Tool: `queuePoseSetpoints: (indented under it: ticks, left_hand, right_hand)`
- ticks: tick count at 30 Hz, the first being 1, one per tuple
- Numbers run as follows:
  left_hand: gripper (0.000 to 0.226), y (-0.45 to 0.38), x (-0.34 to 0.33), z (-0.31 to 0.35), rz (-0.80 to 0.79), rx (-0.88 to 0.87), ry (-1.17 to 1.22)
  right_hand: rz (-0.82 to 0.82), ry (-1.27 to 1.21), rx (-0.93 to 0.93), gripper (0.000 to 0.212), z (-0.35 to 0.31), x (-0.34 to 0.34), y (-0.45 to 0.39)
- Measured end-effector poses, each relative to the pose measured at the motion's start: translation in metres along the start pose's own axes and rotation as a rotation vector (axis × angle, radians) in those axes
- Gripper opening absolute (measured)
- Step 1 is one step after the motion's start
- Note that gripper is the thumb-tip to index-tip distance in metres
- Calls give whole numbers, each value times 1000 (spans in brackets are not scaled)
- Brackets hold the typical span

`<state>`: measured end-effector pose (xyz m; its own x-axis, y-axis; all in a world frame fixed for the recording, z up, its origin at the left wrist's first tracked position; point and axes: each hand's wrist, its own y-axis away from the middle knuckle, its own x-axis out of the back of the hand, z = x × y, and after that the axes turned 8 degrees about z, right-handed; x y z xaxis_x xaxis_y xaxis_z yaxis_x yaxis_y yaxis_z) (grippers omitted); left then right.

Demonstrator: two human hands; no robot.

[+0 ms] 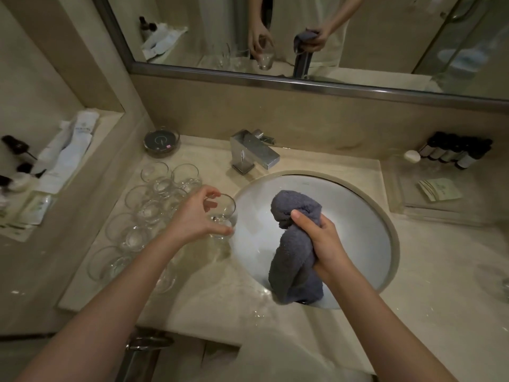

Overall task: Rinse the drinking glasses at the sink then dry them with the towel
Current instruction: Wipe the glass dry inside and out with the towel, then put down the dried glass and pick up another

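Head view: looks down on a marble bench point(429, 271) with a round sink point(380, 216) and a square chrome tap point(253, 153).
Hidden or unclear: the clear glasses blur into one another, so their count is hard to tell; the sink drain is covered by the towel; the right edge cuts off an object on the bench.
Left hand point(197, 216): fingers curled round the rim of a drinking glass point(224, 213), gripping it from above just at the sink's left edge.
Right hand point(321, 238): clenched round a grey towel point(294, 260), which hangs bunched over the basin.
Other glasses point(150, 205): a cluster standing on the bench left of the sink, close together.
Writing: white sachets point(66, 150) on the left ledge and a packet point(438, 190) in the clear tray point(405, 199) at right carry print too small to read.
Bottles: a row of dark small bottles point(457, 153) at the tray's back.
Mirror point(358, 37): reflects both hands, glass and towel.
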<state>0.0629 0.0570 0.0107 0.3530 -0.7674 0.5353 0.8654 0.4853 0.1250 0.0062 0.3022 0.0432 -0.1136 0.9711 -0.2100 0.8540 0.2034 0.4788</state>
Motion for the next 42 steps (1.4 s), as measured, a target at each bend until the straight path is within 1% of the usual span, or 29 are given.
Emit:
queuePoseSetpoints:
  ticks: [1, 3, 5, 7, 12, 16, 18, 27, 31, 35, 37, 39, 40, 42]
  left_hand:
    - [90, -7, 2, -4, 18, -10, -37]
    - [88, -20, 6, -12, 57, -46, -139]
    - [91, -32, 11, -18, 89, -112, -288]
    - [90, -41, 15, -24, 116, -143, -412]
    - [88, -55, 18, -34, 109, -110, -522]
    - [89, -58, 17, -36, 78, -95, -553]
    - [89, -59, 15, -38, 75, -102, -559]
    - [91, -66, 12, -41, 34, -75, -583]
    - [92, -66, 14, -40, 4, -90, -609]
    - [98, -66, 14, -41, -18, -83, -638]
    - [104, -66, 14, -39, 10, -96, -579]
    - [103, -65, 10, -27, 50, -130, -455]
    - [100, -64, 6, -17, 47, -157, -393]
    - [93, -60, -7, 8, -6, -243, -274]
  right_hand:
    - [7, -10, -12, 40, 2, -2, 0]
    - [9, -26, -28, 24, 5, -5, -1]
    - [12, -38, -44, 10, 8, -8, -1]
    - [13, -46, -57, 5, 9, -11, 0]
    - [40, -49, -77, 10, 14, -17, -1]
    - [66, -33, -66, 26, 20, -19, -5]
    - [69, -40, -66, 33, 22, -18, -6]
    - [69, -55, -55, 35, 28, -15, -7]
    - [79, -62, -67, 36, 27, -14, -6]
    - [100, -64, -65, 36, 29, -13, -5]
    - [125, -75, -59, 36, 29, -11, -5]
    - [165, -76, -39, 37, 27, -5, -4]
    - [185, -77, -18, 35, 26, 0, -4]
    - [224, -113, 26, 24, 24, 13, -3]
